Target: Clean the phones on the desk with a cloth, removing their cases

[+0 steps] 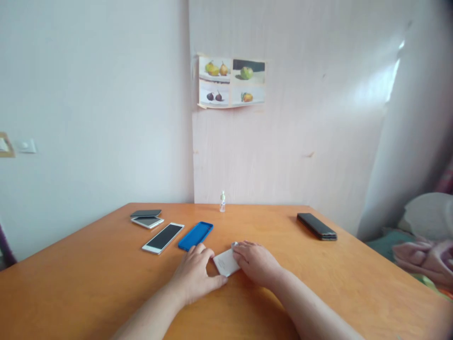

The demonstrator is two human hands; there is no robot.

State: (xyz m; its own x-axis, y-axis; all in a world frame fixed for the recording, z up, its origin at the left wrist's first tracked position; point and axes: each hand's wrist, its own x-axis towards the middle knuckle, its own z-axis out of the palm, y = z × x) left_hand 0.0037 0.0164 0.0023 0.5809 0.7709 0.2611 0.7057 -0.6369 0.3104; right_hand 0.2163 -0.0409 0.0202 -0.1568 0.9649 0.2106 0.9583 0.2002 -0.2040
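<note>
- In the head view, a blue phone case is lying on the tabletop just beyond the left hand, whose knuckles are overlapping its near end.
- Left of the case, a white phone is showing its dark screen.
- Farther back, a dark flat device is partly covering a 2nd white phone.
- A small bottle is standing upright near the far edge, while a thick black case is lying well apart on the right.
- On the wall, a sheet with 4 fruit pictures is hanging; right of the tabletop, a pinkish blanket is lying crumpled.
- Between both hands, a flat white device is resting on the tabletop, showing a pale face with a faint marking.
- The left hand is spreading thumb and fingers around its left end.
- The right hand is covering its right part, fingers together; whether it is pinching anything, I cannot tell.
</note>
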